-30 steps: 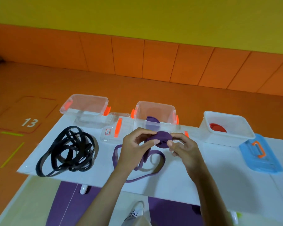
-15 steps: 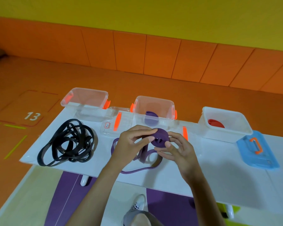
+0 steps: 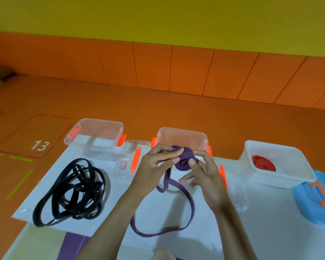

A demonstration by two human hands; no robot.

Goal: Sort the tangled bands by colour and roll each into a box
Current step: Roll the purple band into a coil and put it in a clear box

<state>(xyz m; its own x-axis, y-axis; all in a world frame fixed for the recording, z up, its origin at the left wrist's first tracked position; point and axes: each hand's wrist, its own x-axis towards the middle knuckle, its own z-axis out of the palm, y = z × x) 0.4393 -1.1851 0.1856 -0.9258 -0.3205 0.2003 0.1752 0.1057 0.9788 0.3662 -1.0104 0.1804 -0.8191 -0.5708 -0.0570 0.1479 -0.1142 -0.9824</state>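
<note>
On the left of the white table [image 3: 266,222], a tangle of black bands [image 3: 71,192] is laid before a clear box [image 3: 94,128]. At the middle, the half-rolled purple band [image 3: 185,160] is pinched on its left edge by the curled left hand [image 3: 150,171]. Its right edge is pinched between thumb and forefinger of the right hand [image 3: 206,177], whose other fingers are loosely spread. The roll is held up before the middle box [image 3: 182,131], its tail looped on the table. Farther right, a red roll [image 3: 263,163] is kept in a white box [image 3: 281,177].
</note>
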